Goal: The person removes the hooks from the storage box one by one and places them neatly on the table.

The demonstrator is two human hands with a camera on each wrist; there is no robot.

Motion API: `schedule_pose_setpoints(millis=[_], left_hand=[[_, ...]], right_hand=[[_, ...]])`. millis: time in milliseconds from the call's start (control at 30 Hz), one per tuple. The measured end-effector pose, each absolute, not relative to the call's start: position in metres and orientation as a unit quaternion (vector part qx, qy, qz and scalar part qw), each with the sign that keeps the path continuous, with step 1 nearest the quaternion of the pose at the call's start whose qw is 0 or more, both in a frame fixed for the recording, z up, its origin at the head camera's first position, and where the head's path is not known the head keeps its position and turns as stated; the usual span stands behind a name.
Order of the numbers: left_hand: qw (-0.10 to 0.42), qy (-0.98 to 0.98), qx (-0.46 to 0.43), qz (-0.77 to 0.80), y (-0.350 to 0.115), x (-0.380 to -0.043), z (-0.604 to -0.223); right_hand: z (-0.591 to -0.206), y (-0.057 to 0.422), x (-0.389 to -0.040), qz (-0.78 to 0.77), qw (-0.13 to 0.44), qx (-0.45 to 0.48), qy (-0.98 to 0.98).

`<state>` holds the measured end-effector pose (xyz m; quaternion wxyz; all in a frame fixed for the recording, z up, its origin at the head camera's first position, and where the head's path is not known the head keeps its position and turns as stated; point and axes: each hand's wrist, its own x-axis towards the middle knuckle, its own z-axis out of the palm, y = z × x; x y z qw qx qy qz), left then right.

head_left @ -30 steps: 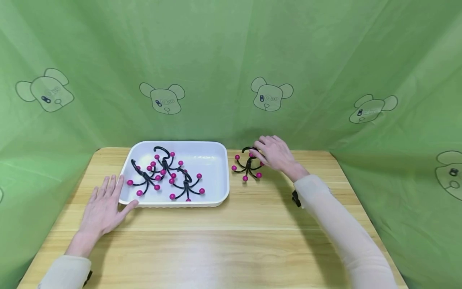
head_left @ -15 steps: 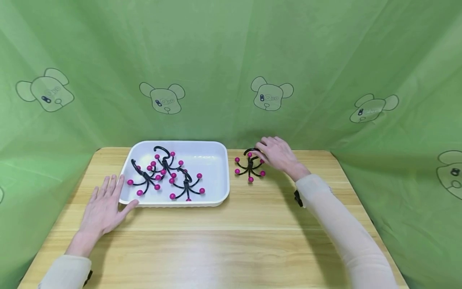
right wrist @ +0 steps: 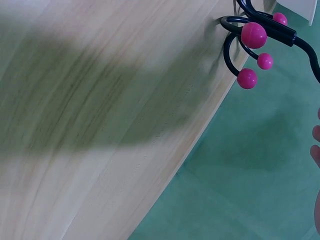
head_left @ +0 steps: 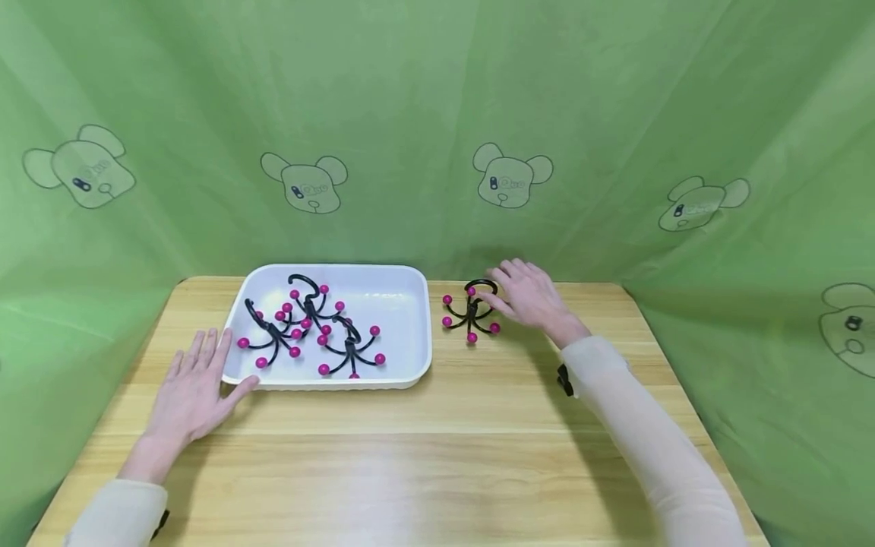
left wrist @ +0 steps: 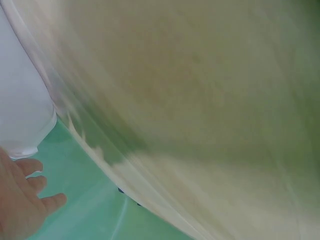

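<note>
A black multi-arm hanging hook (head_left: pixel 472 311) with pink ball tips stands on the wooden table, right of the tray, its curved top hook upward. Close beside that curve is my right hand (head_left: pixel 529 296), fingers loosely bent and thumb extended; they no longer wrap the hook. The right wrist view has the same hook (right wrist: pixel 280 31) at the table's edge, with only fingertips (right wrist: pixel 316 134) showing. My left hand (head_left: pixel 191 391) lies with straight fingers against the left side of the white tray (head_left: pixel 403 380). Its fingers (left wrist: pixel 52 202) appear beside the tray in the left wrist view.
Inside the tray are three similar hooks: one at left (head_left: pixel 276 334), one at back (head_left: pixel 310 306) and one in front (head_left: pixel 351 353). A green curtain (head_left: pixel 410 152) with printed bear heads surrounds the table (head_left: pixel 383 463) at the back and sides.
The right fingers have let go of the hook's curved top, which now shows whole. The hook turned slightly on the table. The left hand stays at the tray.
</note>
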<state>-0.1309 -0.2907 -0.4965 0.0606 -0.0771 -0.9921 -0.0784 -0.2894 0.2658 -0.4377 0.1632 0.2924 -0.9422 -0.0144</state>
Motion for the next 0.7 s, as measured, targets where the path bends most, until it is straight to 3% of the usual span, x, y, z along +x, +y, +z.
schedule_pose_setpoints(millis=[200, 700], left_hand=[[0.057, -0.992, -0.075, -0.080, -0.291, -0.132, -0.496], [0.062, -0.991, -0.077, -0.087, -0.291, -0.131, -0.494]], right_hand=[[-0.433, 0.263, -0.284, 0.000, 0.128, 0.262, -0.957], [-0.416, 0.233, -0.261, 0.012, 0.157, 0.244, -0.957]])
